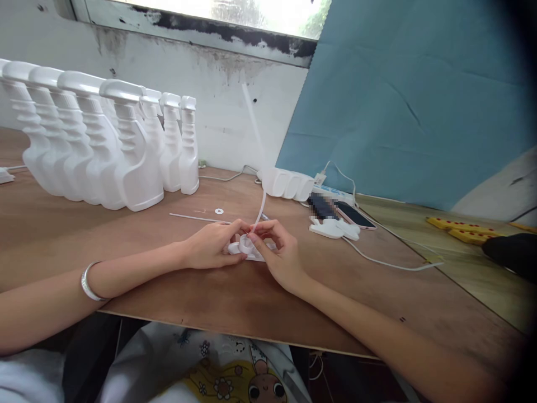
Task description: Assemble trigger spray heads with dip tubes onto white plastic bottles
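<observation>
My left hand (213, 243) and my right hand (279, 254) meet over the middle of the brown table (188, 291). Between them lies a white spray-trigger head (247, 249) flat on the wood. My left fingers are closed round its left end. My right thumb and forefinger pinch the foot of a thin translucent tube (255, 162) that rises up and leftward from the head. A silver bangle (89, 282) is on my left wrist.
A row of several white spray bottles (104, 151) stands at the back left. A small white washer (218, 211) and a loose tube (197, 218) lie behind my hands. Phones (354, 215), a white cable (386, 262), more trigger heads (333, 228) and yellow parts (461, 229) sit to the right.
</observation>
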A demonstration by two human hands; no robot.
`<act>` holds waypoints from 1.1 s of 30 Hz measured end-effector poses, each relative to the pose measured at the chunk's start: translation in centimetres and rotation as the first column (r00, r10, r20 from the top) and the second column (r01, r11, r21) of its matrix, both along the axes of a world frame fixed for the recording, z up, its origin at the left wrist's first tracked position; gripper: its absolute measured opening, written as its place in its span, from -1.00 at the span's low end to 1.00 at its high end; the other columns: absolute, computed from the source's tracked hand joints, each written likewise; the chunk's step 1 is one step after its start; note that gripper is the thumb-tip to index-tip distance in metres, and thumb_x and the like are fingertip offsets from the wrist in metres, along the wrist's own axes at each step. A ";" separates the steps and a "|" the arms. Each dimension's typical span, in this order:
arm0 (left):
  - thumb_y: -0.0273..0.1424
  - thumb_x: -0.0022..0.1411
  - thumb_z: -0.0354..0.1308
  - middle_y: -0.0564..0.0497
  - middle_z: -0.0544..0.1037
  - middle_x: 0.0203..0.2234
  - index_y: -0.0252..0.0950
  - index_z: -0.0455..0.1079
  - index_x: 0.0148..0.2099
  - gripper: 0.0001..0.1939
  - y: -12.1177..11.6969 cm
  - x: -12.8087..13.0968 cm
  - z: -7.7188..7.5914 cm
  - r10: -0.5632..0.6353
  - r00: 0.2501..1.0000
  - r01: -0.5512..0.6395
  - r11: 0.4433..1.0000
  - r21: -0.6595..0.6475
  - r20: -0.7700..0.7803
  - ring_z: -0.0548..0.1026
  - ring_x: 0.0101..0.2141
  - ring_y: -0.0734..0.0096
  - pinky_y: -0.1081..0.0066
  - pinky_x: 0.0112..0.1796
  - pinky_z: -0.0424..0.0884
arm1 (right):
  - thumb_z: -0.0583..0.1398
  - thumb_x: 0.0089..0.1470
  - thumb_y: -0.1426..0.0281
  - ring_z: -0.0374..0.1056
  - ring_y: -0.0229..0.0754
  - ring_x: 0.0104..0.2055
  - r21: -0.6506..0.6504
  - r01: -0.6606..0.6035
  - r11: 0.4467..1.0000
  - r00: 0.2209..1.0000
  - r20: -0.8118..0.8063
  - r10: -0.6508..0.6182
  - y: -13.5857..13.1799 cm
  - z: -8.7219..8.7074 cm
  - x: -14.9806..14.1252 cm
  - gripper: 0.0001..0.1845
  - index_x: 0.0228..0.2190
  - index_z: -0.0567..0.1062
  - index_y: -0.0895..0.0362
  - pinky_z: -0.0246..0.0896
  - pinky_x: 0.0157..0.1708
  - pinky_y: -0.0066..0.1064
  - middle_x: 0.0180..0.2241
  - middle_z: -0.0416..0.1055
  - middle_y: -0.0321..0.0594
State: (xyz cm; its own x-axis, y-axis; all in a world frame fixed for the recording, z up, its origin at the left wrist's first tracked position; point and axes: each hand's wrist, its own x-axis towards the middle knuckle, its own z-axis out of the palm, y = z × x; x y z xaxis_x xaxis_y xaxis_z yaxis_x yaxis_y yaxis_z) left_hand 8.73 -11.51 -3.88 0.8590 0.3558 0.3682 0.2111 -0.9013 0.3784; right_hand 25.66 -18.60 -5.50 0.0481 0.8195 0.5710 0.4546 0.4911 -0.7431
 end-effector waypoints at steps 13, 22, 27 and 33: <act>-0.33 0.11 0.06 0.01 0.44 -0.35 -0.28 0.14 -0.15 -0.74 0.0 0.0 0.0 -0.013 1.000 0.013 1.000 0.001 0.012 0.41 -0.35 0.35 0.43 -0.32 0.27 | 0.14 0.03 0.38 0.32 -0.25 -0.33 0.138 0.022 0.990 0.974 0.221 -0.053 -0.2 0.4 -0.1 -0.96 -0.39 0.38 0.07 0.22 -0.30 -0.38 -0.39 0.41 -0.30; -0.36 0.12 0.04 0.00 0.46 -0.30 -0.28 0.14 -0.07 -0.69 0.2 0.1 -0.3 -0.030 0.999 0.030 1.000 -0.003 0.011 0.43 -0.31 0.34 0.42 -0.28 0.28 | 0.19 -0.01 0.35 0.32 -0.28 -0.37 0.203 0.022 0.979 0.962 0.263 -0.076 -0.2 0.6 0.0 -0.91 -0.43 0.37 0.10 0.22 -0.35 -0.43 -0.44 0.40 -0.32; -0.33 0.12 0.06 0.00 0.46 -0.33 -0.29 0.13 -0.08 -0.68 0.0 0.0 -0.1 0.002 1.000 -0.002 1.000 0.000 -0.019 0.42 -0.32 0.34 0.42 -0.30 0.27 | 0.17 0.02 0.32 0.32 -0.30 -0.41 0.172 0.042 0.984 0.970 0.230 -0.082 0.0 0.6 0.1 -0.88 -0.47 0.36 0.10 0.20 -0.36 -0.44 -0.47 0.38 -0.34; -0.34 0.12 0.05 0.01 0.46 -0.33 -0.30 0.13 -0.07 -0.68 0.1 0.1 0.0 0.006 0.999 -0.007 0.999 -0.032 -0.031 0.42 -0.35 0.36 0.42 -0.31 0.27 | 0.16 0.03 0.29 0.30 -0.30 -0.42 0.096 0.086 0.992 0.977 0.186 -0.103 0.2 0.7 0.1 -0.83 -0.50 0.35 0.11 0.19 -0.36 -0.44 -0.50 0.38 -0.34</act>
